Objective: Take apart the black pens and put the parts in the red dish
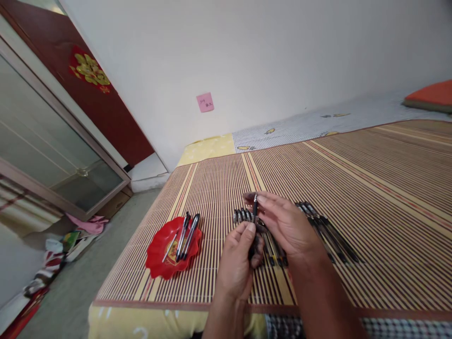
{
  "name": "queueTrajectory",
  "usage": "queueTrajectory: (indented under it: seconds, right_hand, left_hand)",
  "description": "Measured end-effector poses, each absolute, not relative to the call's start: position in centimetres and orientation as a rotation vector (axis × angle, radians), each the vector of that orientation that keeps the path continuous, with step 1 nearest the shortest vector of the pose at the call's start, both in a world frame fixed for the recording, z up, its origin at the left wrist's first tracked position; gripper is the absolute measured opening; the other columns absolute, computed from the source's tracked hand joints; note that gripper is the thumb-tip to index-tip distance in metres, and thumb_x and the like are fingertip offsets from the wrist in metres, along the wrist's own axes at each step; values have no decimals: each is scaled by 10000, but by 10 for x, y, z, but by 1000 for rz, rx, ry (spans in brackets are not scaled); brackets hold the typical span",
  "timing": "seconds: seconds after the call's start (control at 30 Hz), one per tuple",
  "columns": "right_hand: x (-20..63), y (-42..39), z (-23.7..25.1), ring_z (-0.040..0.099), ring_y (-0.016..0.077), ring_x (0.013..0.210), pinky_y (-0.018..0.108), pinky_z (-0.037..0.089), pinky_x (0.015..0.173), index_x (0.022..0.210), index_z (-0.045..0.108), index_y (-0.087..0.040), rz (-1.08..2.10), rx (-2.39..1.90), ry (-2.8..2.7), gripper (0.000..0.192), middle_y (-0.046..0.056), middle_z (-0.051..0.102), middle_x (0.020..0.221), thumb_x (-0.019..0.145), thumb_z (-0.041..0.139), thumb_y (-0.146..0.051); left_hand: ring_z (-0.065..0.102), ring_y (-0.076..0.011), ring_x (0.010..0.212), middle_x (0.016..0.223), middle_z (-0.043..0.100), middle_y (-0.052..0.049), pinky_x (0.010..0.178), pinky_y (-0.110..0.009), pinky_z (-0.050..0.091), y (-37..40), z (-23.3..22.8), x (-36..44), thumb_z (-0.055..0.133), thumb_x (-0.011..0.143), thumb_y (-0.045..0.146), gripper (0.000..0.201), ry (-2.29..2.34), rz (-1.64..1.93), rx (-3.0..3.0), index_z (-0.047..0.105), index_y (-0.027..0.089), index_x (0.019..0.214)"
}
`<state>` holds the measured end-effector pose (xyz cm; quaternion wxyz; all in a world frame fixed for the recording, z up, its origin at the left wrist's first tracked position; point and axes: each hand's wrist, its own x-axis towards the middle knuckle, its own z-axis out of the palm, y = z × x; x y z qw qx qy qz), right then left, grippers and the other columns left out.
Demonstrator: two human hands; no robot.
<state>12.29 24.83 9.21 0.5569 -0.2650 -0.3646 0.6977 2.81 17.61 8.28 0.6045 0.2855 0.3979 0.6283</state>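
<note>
Both my hands hold one dark pen [254, 207] upright over a striped bamboo mat [353, 188]. My left hand [237, 261] grips its lower barrel. Fingertips of my right hand [286, 223] pinch the pen's top end. Under my hands lies a row of dark pens [242, 215]. More dark pens [330, 233] lie in a group just right of my right wrist. Left of my hands stands a red scalloped plate [158, 259] with two pens [188, 230] and a thin refill [170, 246] in it.
The mat covers a bed with a yellow and checked sheet [282, 132] against a white wall. An orange pillow [432, 95] lies far right. Left of the bed are a bare floor strip, a glass-fronted cabinet [52, 141] and clutter [70, 240] on the floor.
</note>
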Motion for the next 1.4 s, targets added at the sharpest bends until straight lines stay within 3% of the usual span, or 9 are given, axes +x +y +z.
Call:
queueTrajectory:
  seconds: [0.17, 0.37, 0.77, 1.0, 1.2, 1.4]
  right_hand:
    - [122, 251, 91, 661, 191, 926, 319, 487, 898, 843, 763, -241, 1693, -543, -848, 190, 21, 761, 930, 689, 845, -315]
    - [120, 254, 87, 662, 227, 1011, 367, 483, 942, 905, 771, -226, 1633, -459, -806, 215, 55, 757, 999, 794, 762, -410]
    - [121, 253, 88, 647, 151, 850, 273, 475, 838, 786, 755, -224, 1693, -516, -829, 214, 5, 742, 854, 639, 881, -316]
    - [119, 256, 83, 662, 218, 995, 369, 488, 922, 920, 765, -226, 1627, -430, -839, 235, 60, 747, 1001, 824, 735, -438]
    - [120, 252, 87, 675, 236, 1020, 375, 493, 933, 900, 780, -224, 1623, -568, -814, 197, 63, 769, 1001, 749, 792, -350]
    - [122, 251, 89, 659, 166, 866, 289, 496, 848, 832, 772, -228, 1677, -552, -857, 174, 19, 747, 870, 699, 830, -324]
  left_hand:
    - [344, -36, 463, 578, 496, 52, 396, -131, 233, 176, 82, 29, 806, 763, 428, 384, 911, 1450, 666, 543, 148, 778]
    - [363, -37, 478, 594, 508, 47, 416, -127, 260, 176, 82, 28, 795, 779, 421, 375, 916, 1442, 659, 534, 152, 776]
    - [324, -31, 451, 568, 493, 58, 396, -135, 218, 176, 81, 28, 796, 777, 414, 366, 897, 1450, 670, 548, 145, 784]
    - [337, -34, 459, 586, 501, 51, 401, -132, 232, 177, 81, 27, 793, 775, 420, 371, 914, 1454, 664, 538, 151, 773]
    - [331, -36, 462, 585, 491, 54, 401, -135, 231, 177, 81, 27, 785, 789, 415, 363, 899, 1459, 672, 536, 152, 766]
    - [332, -36, 462, 582, 489, 53, 398, -136, 223, 177, 81, 28, 782, 790, 423, 367, 911, 1454, 683, 537, 151, 767]
